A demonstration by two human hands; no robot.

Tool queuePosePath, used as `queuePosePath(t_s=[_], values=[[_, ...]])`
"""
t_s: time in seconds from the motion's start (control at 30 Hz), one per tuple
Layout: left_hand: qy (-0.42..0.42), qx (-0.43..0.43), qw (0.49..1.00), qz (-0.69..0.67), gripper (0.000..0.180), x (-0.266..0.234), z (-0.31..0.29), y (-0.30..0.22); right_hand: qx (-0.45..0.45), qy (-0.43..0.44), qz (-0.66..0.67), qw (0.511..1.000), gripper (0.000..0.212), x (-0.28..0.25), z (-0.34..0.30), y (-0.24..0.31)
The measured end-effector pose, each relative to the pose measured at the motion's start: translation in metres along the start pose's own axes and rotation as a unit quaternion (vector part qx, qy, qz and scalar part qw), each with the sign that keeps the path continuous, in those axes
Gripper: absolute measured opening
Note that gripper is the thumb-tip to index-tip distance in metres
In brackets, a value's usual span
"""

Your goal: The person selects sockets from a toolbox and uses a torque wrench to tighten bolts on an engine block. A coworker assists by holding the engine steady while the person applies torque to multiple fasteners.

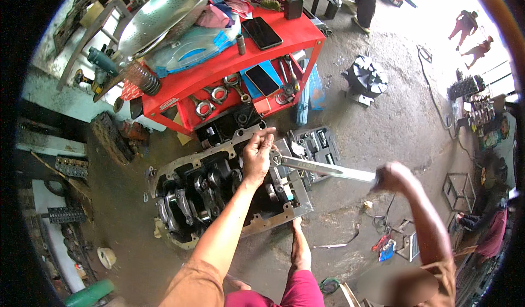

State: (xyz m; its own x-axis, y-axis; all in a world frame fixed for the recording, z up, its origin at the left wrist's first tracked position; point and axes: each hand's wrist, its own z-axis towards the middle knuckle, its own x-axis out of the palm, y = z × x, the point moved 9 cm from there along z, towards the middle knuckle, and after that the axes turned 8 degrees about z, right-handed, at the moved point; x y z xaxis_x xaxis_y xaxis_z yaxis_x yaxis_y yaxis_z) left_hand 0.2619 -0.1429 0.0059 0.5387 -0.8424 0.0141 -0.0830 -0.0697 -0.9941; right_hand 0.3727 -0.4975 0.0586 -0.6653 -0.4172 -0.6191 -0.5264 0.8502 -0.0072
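An engine block (284,215) lies on the floor in front of me, its crankshaft (183,206) and bearing caps facing up. My left hand (256,158) is closed at the ratchet head of a long silver torque wrench (328,169), over the block's far right part. What sits under that head is hidden by the hand. Out to the right, my right hand (391,177) grips the handle end of the same wrench; this hand is somewhat blurred. The wrench reaches past the block's right edge. My foot (299,249) is beside the block's near edge.
Beyond the block stands a red tool cart (229,66) with phones, connecting rods (203,107) and a metal colander-like bowl (164,20). An open socket case (314,145) lies right of the block. A hose (429,77) crosses the floor; people stand farther back.
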Motion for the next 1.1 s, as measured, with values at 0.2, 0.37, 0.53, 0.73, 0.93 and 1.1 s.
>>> queuePosePath(t_s=[0.2,0.37,0.53,0.73,0.93,1.1], values=[[0.028,0.047,0.999,-0.006,0.027,0.004,0.005,-0.003,0.099,-0.264,0.248,0.927,0.034,0.088,-0.092,0.037],[-0.09,0.005,0.996,-0.005,0.038,-0.003,0.001,0.008,0.137,-0.485,0.165,0.848,0.031,0.097,-0.118,0.056],[-0.136,0.049,0.989,0.0,0.046,-0.006,0.0,-0.006,0.201,-0.502,0.163,0.825,0.013,0.102,-0.13,0.064],[-0.095,0.045,0.994,0.011,0.045,-0.002,0.007,-0.002,0.21,-0.529,0.177,0.803,0.014,0.121,-0.149,0.087],[-0.028,0.055,0.998,0.029,0.041,0.002,0.013,0.002,0.175,-0.537,0.179,0.806,0.019,0.124,-0.148,0.086],[0.018,0.057,0.997,0.039,0.027,0.006,-0.005,-0.022,0.166,-0.343,0.327,0.865,0.022,0.113,-0.116,0.048]])
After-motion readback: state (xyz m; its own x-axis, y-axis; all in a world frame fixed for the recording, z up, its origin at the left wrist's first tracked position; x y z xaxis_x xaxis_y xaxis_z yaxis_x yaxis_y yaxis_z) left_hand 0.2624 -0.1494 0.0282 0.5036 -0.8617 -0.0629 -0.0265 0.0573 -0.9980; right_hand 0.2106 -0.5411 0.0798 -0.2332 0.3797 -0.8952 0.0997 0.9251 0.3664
